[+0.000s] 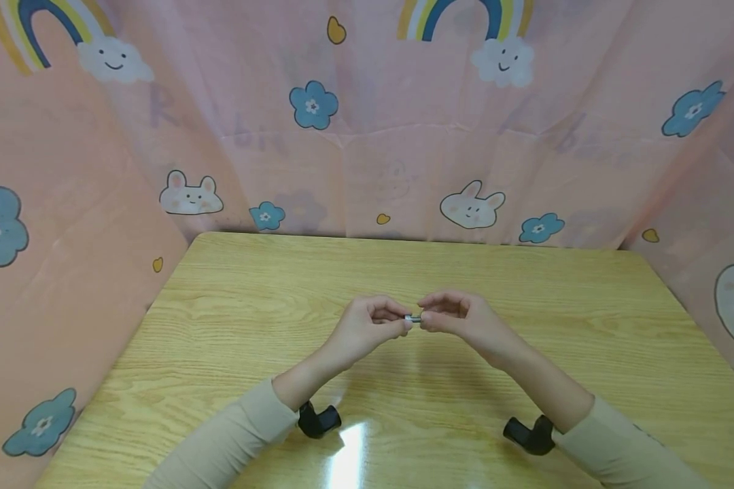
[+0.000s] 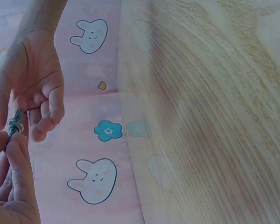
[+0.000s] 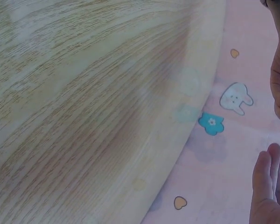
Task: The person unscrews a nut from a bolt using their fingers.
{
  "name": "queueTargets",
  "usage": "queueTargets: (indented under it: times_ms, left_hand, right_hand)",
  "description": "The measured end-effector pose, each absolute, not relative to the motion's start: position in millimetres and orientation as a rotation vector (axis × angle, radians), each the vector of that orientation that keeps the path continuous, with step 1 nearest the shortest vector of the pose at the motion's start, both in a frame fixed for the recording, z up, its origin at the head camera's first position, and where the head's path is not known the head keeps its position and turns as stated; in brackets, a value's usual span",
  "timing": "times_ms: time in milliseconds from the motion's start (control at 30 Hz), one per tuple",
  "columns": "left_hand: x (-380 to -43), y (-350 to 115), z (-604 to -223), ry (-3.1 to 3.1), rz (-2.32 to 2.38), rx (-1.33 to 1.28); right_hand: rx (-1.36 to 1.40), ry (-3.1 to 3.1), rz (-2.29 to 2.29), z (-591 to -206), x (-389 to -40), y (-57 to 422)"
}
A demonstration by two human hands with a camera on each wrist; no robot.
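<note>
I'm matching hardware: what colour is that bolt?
The bolt is silvery grey, clearest in the left wrist view.

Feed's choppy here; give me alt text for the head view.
The left hand pinches a small metal bolt above a wooden table. The right hand is at the bolt's other end, though whether it grips is unclear. A pink patterned curtain hangs behind.

Bolt between fingers, above table; curtain behind.
</note>
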State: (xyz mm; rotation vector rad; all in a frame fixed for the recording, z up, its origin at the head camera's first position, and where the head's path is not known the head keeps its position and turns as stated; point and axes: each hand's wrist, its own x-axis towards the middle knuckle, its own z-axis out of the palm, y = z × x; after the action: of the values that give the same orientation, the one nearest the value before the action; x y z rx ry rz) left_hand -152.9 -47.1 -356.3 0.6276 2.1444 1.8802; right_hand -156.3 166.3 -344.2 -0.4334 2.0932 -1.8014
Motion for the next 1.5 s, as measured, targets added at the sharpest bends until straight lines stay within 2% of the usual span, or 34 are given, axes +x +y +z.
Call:
queueTargets:
  times_ms: [200, 467, 1133, 1333, 1500]
  left_hand:
    - [-153, -46, -354, 2.152, 1.875, 0.61]
    - [-155, -47, -354, 2.125, 1.884, 0.627]
    - [-157, -47, -352, 2.165, 1.863, 0.593]
    - [-157, -46, -352, 2.153, 1.859, 0.569]
    - [-149, -47, -335, 2.167, 1.841, 0.576]
  right_hand:
    - [-0.365, 2.024, -1.798, -344, -158, 164]
    - [-0.437, 2.056, -1.821, -343, -158, 168]
    - [-0.347, 2.007, -1.801, -343, -162, 165]
    - [-0.401, 1.97, -1.822, -343, -162, 168]
    - [-0.394, 1.953, -1.811, -344, -163, 167]
